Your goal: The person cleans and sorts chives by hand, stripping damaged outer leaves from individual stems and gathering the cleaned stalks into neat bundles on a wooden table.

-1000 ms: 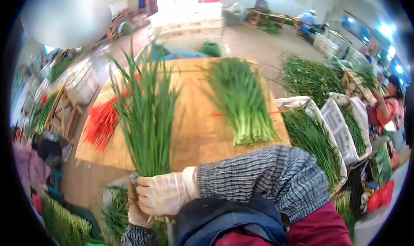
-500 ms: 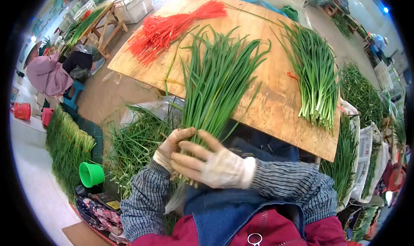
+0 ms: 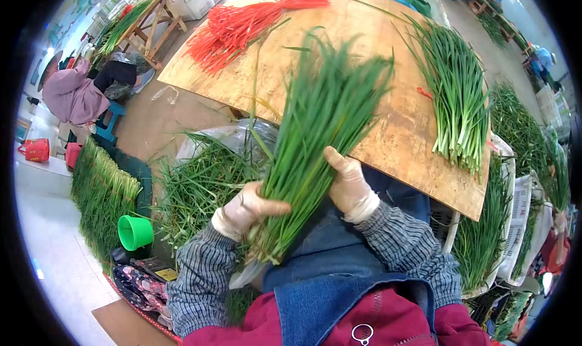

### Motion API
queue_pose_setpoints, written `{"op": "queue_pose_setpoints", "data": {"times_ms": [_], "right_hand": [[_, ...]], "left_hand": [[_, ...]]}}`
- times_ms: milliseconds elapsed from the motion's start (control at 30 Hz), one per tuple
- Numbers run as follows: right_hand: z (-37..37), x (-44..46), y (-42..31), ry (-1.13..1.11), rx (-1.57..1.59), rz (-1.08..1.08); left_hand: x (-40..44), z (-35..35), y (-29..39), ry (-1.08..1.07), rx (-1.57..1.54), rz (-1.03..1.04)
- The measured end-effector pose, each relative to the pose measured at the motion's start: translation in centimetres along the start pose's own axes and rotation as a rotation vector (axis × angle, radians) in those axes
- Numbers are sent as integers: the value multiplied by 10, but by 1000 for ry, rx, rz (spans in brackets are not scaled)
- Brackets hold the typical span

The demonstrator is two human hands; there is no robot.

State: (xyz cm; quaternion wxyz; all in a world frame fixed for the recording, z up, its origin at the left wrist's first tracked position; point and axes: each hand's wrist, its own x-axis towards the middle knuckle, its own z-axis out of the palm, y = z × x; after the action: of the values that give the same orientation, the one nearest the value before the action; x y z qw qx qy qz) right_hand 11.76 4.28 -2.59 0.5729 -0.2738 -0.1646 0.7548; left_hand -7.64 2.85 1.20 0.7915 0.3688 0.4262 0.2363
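Observation:
A bunch of garlic chives (image 3: 327, 116) leans up from above my lap, its leaf tips blurred over the table edge. My left hand (image 3: 245, 211), in a pale glove, is closed around the lower stems, thumb across the front. On the right side of the same bunch, my gloved right hand (image 3: 351, 185) holds the leaves, thumb in front and fingers hidden behind. The root ends (image 3: 267, 246) stick out below my left hand. Another chive bunch (image 3: 458, 97) lies on the table to the right, with a red tie near it.
The wooden table (image 3: 400, 134) carries a pile of red ties (image 3: 242, 28). Loose chive trimmings (image 3: 200, 182) lie at left, near a green bucket (image 3: 134, 232) and stacked chives (image 3: 106, 194). White crates (image 3: 515, 225) stand at right. A seated person (image 3: 76, 94) is at far left.
My right hand has moved from in front of the stems to the bunch's right side, higher up. The bunch has shifted slightly right in view, and its leaves are blurred.

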Motion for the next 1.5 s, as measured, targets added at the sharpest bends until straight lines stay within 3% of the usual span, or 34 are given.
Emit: {"op": "queue_pose_setpoints", "data": {"times_ms": [100, 233, 300, 333, 367, 467, 533, 567, 633, 700, 733, 767, 800, 833, 933, 1033, 1200, 1300, 1400, 1467, 1500], "right_hand": [[19, 4, 8, 134, 146, 47], [65, 6, -19, 41, -54, -112], [96, 9, -45, -97, -214, -198], [113, 10, -61, -163, -276, -247], [128, 11, -77, -227, -338, -298], [158, 19, -127, -305, -736, -683], [175, 32, -154, -233, -865, -940], [181, 51, -170, -397, -765, -1126], [181, 52, -188, -428, -744, -1040], [168, 53, -204, -301, -1202, -1307], [158, 55, -210, -220, -1430, -1439], [152, 57, -213, -129, -1483, -1398], [147, 58, -215, -41, -1537, -1352], [148, 61, -216, -60, -1144, -1017], [141, 69, -229, -189, -859, -755], [146, 68, -244, -275, -911, -842], [160, 68, -258, -353, -991, -778], [173, 60, -265, -288, -1134, -772], [189, 56, -256, -206, -1195, -960], [194, 58, -252, -92, -1314, -1074], [196, 57, -253, -65, -1239, -1012]], "left_hand": [[-12, -5, -3, -45, 112, -55], [-11, 6, 31, 24, 285, 188], [-11, 25, 72, 106, 320, 346], [-13, 34, 93, 233, 492, 451], [-4, 38, 108, 175, 387, 598], [5, 55, 165, 59, 416, 856], [15, 67, 197, 27, 449, 969], [24, 69, 212, -6, 465, 1055], [35, 75, 230, -58, 466, 1086], [51, 82, 239, -154, 432, 1162], [61, 84, 241, -95, 431, 1122], [67, 85, 243, -164, 414, 1112], [70, 85, 239, -15, 586, 1150], [79, 90, 239, -34, 437, 1026], [92, 91, 244, -41, 426, 901], [93, 100, 248, -48, 406, 933], [97, 115, 253, -103, 456, 969], [106, 122, 252, 5, 636, 1078], [107, 127, 253, 179, 987, 1153], [123, 119, 248, 135, 1041, 1311], [120, 120, 246, 75, 919, 1296]]}}
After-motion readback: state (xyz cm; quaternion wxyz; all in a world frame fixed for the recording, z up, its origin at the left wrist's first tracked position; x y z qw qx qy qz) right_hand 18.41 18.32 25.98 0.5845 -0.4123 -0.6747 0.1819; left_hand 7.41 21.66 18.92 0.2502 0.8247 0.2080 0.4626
